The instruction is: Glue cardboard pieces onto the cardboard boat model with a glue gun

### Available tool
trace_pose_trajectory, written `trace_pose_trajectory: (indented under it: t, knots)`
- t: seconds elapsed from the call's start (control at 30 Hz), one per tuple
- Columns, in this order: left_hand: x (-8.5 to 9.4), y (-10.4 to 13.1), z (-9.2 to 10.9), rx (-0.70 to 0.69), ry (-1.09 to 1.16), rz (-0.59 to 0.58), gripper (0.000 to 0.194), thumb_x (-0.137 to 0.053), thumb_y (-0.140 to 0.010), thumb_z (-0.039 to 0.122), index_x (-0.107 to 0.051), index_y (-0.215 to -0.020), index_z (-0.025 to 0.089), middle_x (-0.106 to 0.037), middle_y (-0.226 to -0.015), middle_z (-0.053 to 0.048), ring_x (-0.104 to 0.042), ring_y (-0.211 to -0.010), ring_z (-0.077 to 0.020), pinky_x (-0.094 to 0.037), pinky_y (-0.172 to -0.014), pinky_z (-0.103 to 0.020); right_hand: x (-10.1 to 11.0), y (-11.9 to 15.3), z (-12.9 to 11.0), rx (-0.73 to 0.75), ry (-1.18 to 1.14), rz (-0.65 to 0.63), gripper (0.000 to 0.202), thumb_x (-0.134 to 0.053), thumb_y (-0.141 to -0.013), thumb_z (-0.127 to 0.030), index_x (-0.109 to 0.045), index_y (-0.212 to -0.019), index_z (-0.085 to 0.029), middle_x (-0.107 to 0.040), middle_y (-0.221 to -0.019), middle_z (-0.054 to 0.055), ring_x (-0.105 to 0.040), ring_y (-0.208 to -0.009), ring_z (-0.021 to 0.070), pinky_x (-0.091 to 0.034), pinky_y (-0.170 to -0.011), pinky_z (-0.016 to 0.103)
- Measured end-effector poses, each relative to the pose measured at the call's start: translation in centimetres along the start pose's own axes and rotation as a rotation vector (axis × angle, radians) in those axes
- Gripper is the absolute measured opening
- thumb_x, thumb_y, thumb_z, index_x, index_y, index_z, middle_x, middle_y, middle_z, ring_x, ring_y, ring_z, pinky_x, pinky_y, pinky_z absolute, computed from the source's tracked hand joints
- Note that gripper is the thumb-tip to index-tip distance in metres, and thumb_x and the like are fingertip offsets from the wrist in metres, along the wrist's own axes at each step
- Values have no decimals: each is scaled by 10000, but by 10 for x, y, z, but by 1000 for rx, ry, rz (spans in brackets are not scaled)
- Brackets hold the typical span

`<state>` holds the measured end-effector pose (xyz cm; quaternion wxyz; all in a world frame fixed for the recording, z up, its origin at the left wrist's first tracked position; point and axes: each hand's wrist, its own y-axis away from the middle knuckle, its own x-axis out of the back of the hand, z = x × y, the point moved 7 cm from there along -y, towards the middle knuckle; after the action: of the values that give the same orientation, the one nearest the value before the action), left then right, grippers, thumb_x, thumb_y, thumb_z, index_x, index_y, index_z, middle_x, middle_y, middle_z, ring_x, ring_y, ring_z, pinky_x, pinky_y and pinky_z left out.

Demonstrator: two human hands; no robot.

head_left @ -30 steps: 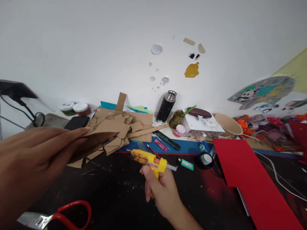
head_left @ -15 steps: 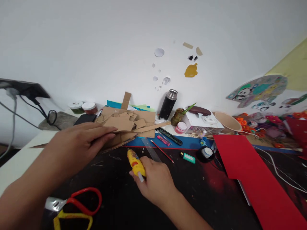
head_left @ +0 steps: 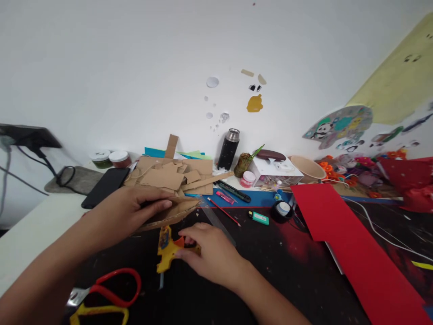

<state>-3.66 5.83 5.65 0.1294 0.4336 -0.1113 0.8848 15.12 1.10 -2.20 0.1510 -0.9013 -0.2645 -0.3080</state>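
While the left hand [head_left: 133, 205] pinches the cardboard piece [head_left: 181, 211] at its three o'clock, apparently steadying the edge, the right hand [head_left: 216, 250] curls round the glue gun [head_left: 168, 253] at its nine o'clock, tip aimed twelve-ward; whether it touches is hard to tell.

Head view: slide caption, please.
Left hand holds a cardboard piece, right hand a yellow glue gun; scissors lie nearby.
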Motion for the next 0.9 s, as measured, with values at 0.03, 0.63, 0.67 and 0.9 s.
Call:
trace_pose_trajectory:
  t: [0.03,0.63,0.67,0.9]
  knots:
    - [-2,-1,0,-1,13,-24,454,-578,-960,666,-858,-1178,383,-869,-1169,-14,-792,-1081,-306,-616,-996,-416,5,-1,3,-22,-108,63,283,-812,-953,-327,-799,-1208,-205,-790,-1009,61,-733,-869,198,-556,-816,305]
    - [-40,-5,5,171,143,-329,452,-547,-1015,593,-833,-1221,309,-849,-1217,-9,-759,-1107,-290,-549,-1012,-372,50,1,23,-73,-810,472,255,-818,-902,-372,-729,-1091,-226,-578,-655,-80,-557,-528,109,-423,-554,250]
    - [-42,-5,6,169,155,-334,444,-553,-1017,587,-831,-1231,313,-849,-1220,-4,-757,-1113,-287,-548,-1011,-365,50,1,23,-72,-812,473,246,-816,-907,-369,-733,-1088,-224,-577,-652,-80,-555,-523,106,-421,-548,247]
    - [-50,-6,6,132,226,-380,400,-566,-1035,513,-825,-1270,318,-846,-1227,-9,-750,-1125,-263,-544,-971,-317,50,3,25,-105,-794,481,225,-801,-921,-399,-745,-1053,-225,-585,-632,-74,-546,-491,104,-431,-502,235]
